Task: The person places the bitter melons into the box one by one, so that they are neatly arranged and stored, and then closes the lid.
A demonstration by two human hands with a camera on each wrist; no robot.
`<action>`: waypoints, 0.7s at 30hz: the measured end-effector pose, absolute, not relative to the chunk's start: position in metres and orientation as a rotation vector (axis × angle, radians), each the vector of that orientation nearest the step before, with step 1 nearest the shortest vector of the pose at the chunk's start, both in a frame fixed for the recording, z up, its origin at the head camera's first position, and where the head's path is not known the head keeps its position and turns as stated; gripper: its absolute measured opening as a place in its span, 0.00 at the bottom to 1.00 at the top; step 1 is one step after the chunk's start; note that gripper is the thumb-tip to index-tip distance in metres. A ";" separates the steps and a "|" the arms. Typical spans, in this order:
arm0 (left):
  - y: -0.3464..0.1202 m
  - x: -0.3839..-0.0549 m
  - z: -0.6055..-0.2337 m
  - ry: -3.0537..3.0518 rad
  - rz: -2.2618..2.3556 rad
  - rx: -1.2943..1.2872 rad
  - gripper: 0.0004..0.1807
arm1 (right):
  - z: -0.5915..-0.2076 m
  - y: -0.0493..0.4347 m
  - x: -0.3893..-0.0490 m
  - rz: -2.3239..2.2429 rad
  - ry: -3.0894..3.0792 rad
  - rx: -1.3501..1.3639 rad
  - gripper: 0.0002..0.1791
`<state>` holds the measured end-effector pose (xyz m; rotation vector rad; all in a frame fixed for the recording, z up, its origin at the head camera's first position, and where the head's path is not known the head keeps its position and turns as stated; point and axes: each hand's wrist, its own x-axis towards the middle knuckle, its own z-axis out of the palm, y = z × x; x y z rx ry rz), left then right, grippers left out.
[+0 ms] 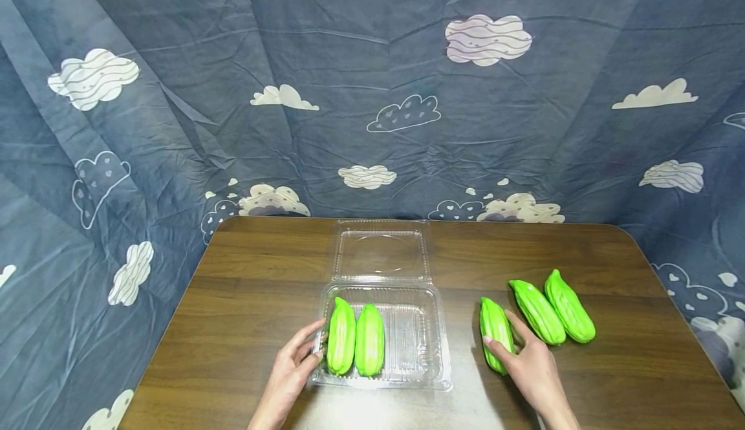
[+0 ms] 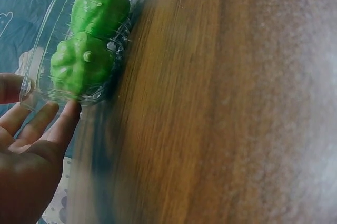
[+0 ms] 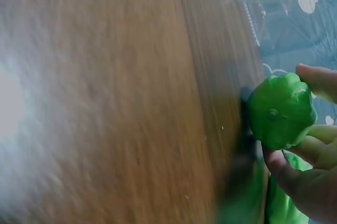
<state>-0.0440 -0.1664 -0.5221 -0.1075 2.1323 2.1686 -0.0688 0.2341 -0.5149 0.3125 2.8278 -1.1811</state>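
Observation:
A clear plastic clamshell box sits on the table with its lid folded back. Two green, ridged bitter gourds lie side by side in the box's left part. My left hand holds the box's left edge, and in the left wrist view the thumb is at the rim with the fingers against the side wall. To the right of the box, my right hand grips another bitter gourd between thumb and fingers. Whether this gourd touches the table is hard to tell.
Two more bitter gourds lie together on the table, right of my right hand. The clear lid lies toward the table's back edge. Behind the brown wooden table hangs a blue cloth with cloud prints.

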 end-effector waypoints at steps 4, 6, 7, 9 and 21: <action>-0.166 -0.044 -0.522 2.133 2.174 -0.106 0.31 | -0.514 0.230 -0.065 -1.217 2.845 0.294 0.41; -0.166 -0.044 -0.522 2.135 2.175 -0.105 0.31 | -0.512 0.228 -0.064 -1.231 2.856 0.287 0.40; -0.166 -0.044 -0.522 2.137 2.175 -0.104 0.31 | -0.511 0.227 -0.063 -1.242 2.856 0.283 0.39; -0.166 -0.044 -0.522 2.141 2.175 -0.103 0.31 | -0.509 0.224 -0.062 -1.258 2.862 0.268 0.39; -0.165 -0.043 -0.521 2.152 2.164 -0.116 0.31 | -0.502 0.203 -0.057 -1.463 2.900 0.170 0.34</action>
